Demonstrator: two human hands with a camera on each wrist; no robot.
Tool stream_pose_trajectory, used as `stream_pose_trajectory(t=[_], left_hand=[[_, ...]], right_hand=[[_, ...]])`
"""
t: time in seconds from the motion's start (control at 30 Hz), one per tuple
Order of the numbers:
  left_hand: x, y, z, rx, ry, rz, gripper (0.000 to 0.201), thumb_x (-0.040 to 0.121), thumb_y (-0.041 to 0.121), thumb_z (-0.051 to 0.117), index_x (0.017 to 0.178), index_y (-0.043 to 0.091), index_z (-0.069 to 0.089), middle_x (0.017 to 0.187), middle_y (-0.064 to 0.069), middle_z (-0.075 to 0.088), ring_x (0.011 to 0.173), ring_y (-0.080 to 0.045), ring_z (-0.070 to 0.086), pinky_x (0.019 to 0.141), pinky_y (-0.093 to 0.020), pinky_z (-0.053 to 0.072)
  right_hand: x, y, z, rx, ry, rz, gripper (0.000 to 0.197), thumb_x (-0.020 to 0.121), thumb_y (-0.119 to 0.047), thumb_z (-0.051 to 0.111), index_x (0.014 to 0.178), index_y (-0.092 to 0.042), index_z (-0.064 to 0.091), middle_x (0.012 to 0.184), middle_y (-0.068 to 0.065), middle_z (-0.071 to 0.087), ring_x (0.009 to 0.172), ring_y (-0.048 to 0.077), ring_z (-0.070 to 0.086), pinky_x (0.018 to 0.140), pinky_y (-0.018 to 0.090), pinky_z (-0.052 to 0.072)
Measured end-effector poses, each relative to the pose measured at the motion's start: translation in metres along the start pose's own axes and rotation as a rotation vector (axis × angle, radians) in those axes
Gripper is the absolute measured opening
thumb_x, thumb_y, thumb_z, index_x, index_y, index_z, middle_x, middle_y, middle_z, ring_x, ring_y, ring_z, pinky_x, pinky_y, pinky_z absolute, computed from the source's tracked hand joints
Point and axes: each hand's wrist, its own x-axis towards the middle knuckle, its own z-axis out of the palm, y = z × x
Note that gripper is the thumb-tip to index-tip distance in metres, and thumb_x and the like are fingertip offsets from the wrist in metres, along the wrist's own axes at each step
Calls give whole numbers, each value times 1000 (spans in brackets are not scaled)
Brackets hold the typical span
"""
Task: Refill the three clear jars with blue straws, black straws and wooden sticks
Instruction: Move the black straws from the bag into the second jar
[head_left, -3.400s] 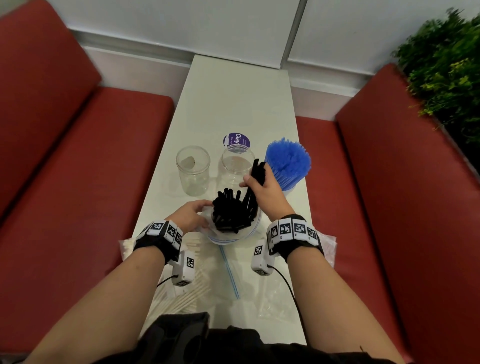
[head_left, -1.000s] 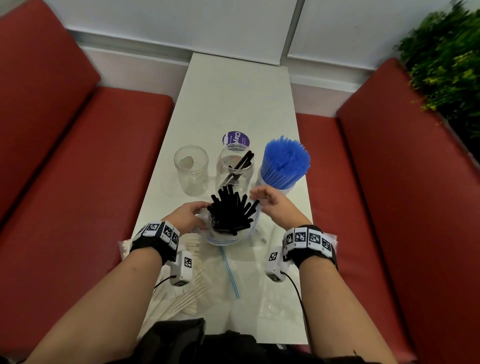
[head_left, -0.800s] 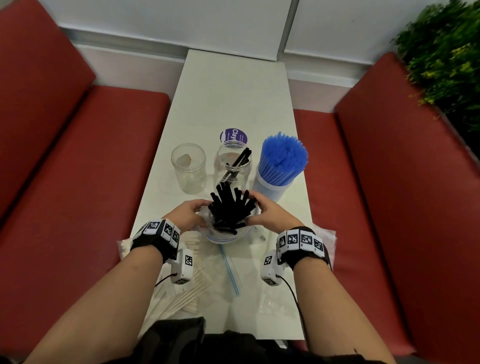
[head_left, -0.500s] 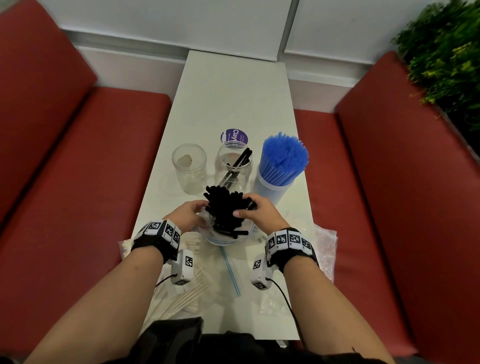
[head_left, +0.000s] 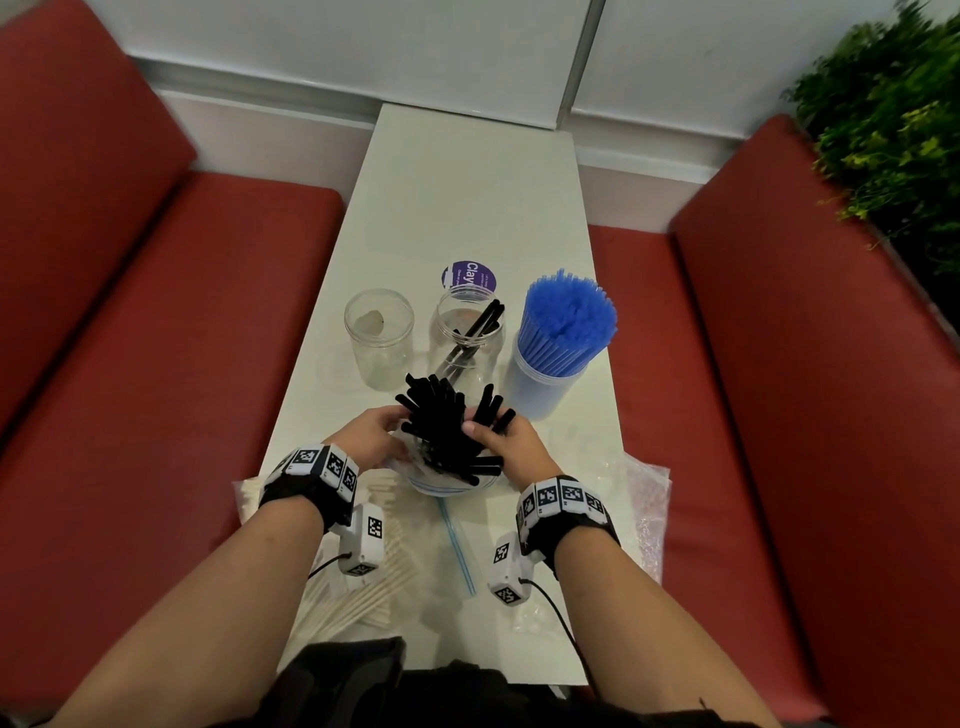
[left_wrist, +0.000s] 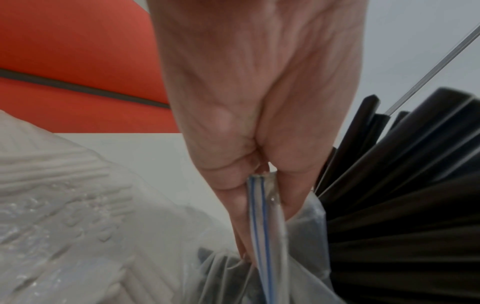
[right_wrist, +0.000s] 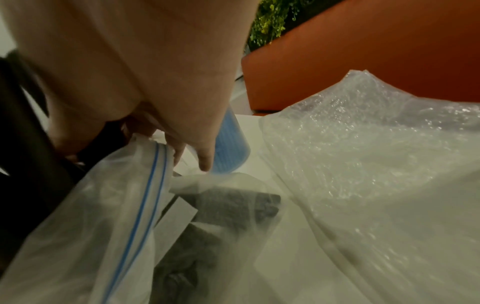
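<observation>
Three jars on white table (head_left: 467, 171) | blue-straw jar (head_left: 550, 379) full, middle jar (head_left: 467, 338) few black, left jar (head_left: 379, 338) without sticks | zip bag (left_wrist: 262, 236) pinched at rim by left hand (head_left: 371, 436) | right hand (head_left: 511, 449) curled around black straws (head_left: 441, 426) | risk: loose clump splays, spilling, or knocks middle jar

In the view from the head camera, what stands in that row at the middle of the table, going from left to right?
Nearly empty clear jar → clear jar with a few black straws → jar packed with blue straws.
</observation>
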Motion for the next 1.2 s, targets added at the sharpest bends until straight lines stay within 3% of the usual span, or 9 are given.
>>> stream_pose_trajectory(t=[0.1,0.27,0.33,0.5,0.73,0.8,0.93,1.13,1.2], left_hand=[[0,2,0,-22,7,-12,57,78,-24,56,113,19,67,110,0,68,88,-16,71,89,-48,59],[0,6,1,-34,15,-10,59,77,-27,54,126,4,63,121,-11,65,120,-34,61,101,-56,51],[0,6,1,-37,28,-18,60,76,-27,55,128,2,62,126,-15,64,123,-34,59,102,-56,50],[-1,9,-1,-51,20,-27,62,78,-27,53,132,3,60,131,-16,62,122,-33,60,99,-53,53],[-3,12,-1,-59,10,-43,63,79,-26,54,134,5,59,131,-13,63,122,-31,61,101,-55,51],[-4,13,0,-90,5,-52,63,79,-27,52,133,5,59,130,-12,63,122,-32,62,101,-55,52],[-5,15,1,-103,5,-65,64,80,-28,52,135,4,57,133,-13,62,122,-33,61,99,-50,53],[-5,13,1,-139,-9,-69,63,82,-27,51,136,5,56,136,-12,61,110,-29,66,87,-39,60],[-6,12,0,-127,-15,-63,63,82,-26,51,135,7,58,134,-11,62,105,-26,68,86,-39,61]], right_hand=[[2,-16,-5,-65,34,-26,31,102,-23,60,129,-9,66,119,2,70,110,8,66,102,29,48],[7,-39,-8,-108,97,-106,34,103,-32,56,133,-15,62,122,-14,65,116,-5,58,113,30,37],[6,-42,-8,-69,115,-118,33,103,-33,57,130,-15,63,117,-15,67,110,-10,59,108,28,43],[8,-44,-8,12,138,-106,8,101,-17,58,108,-12,60,104,14,72,98,17,68,95,34,52],[25,-102,-25,56,113,-264,11,102,-10,55,100,-21,54,76,-2,58,78,21,57,94,53,51],[31,-132,-32,65,115,-329,7,100,-13,56,100,-19,53,76,-3,58,77,22,56,90,50,52],[44,-188,-44,149,218,-529,9,97,-12,57,102,-13,49,79,6,55,73,16,57,74,26,51],[72,-209,-28,185,309,-591,14,97,-9,59,100,-19,49,85,-9,56,79,13,64,91,44,53],[80,-199,-17,170,322,-572,14,98,-9,58,100,-20,49,88,-9,56,81,12,67,77,31,57]])
